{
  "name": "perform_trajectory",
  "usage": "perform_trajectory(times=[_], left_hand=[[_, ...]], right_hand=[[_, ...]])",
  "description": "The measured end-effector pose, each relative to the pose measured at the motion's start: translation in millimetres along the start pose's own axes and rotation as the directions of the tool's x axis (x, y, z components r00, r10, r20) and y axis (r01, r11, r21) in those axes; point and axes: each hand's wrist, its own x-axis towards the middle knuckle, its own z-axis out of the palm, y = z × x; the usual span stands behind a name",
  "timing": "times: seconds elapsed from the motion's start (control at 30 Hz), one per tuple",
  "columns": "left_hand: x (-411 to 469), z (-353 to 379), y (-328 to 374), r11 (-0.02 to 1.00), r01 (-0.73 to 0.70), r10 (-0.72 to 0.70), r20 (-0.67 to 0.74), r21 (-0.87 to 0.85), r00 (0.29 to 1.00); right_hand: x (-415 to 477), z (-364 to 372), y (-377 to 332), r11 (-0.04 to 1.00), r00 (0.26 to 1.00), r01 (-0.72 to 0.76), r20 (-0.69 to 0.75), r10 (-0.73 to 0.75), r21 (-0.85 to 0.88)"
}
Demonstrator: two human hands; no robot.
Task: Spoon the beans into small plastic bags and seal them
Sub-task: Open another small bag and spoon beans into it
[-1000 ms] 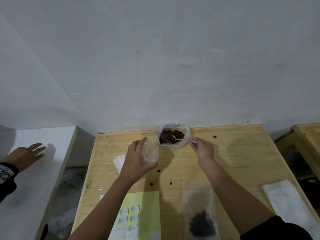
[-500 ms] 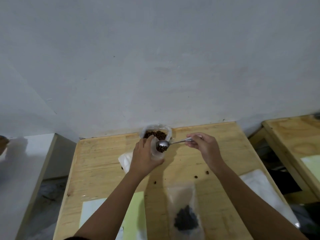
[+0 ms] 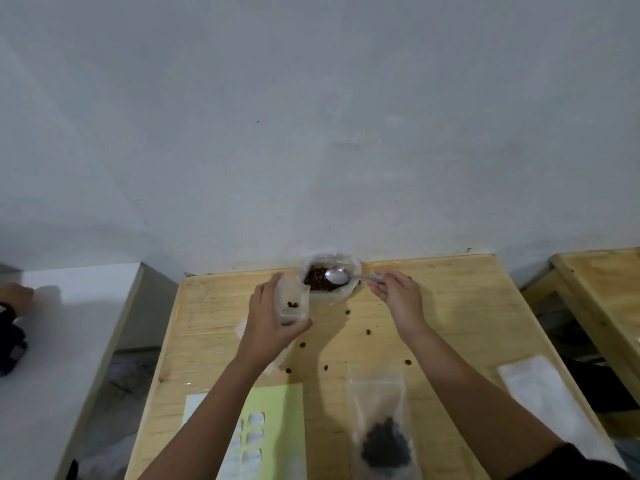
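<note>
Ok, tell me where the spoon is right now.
Head view: the spoon is held by the right hand at the far edge of the table, its bowl over the open bag of beans, just right of the small bag in the left hand.

The tabletop (image 3: pixel 450 323) is made of pale wood, smooth and matt, and its grain can be seen. The spoon (image 3: pixel 336 275) is made of shiny metal. The small bag (image 3: pixel 294 293) and the big bag (image 3: pixel 334 297) are made of thin clear plastic, a bit crinkled. The green sheet (image 3: pixel 280 410) is made of matt paper. The wall (image 3: pixel 311 133) is painted dull and matt.
</note>
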Motion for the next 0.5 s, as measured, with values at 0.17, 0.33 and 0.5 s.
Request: perform_trajectory(times=[0.17, 0.33, 0.5], left_hand=[[-13, -24, 3, 0.975, 0.044, -0.070, -0.114, -0.219, 0.991], [-19, -33, 3, 0.969, 0.025, -0.064, -0.152, -0.247, 0.986], [-17, -27, 2, 0.969, 0.028, -0.058, -0.114, -0.246, 0.992]], right_hand=[[-1, 25, 17, 0.990, 0.990, -0.135, 0.037, 0.134, 0.027], [-2, 28, 32, 0.969, 0.988, -0.091, 0.102, 0.117, -0.230], [-5, 9, 27, 0.888, 0.986, 0.016, 0.152, 0.061, -0.460]])
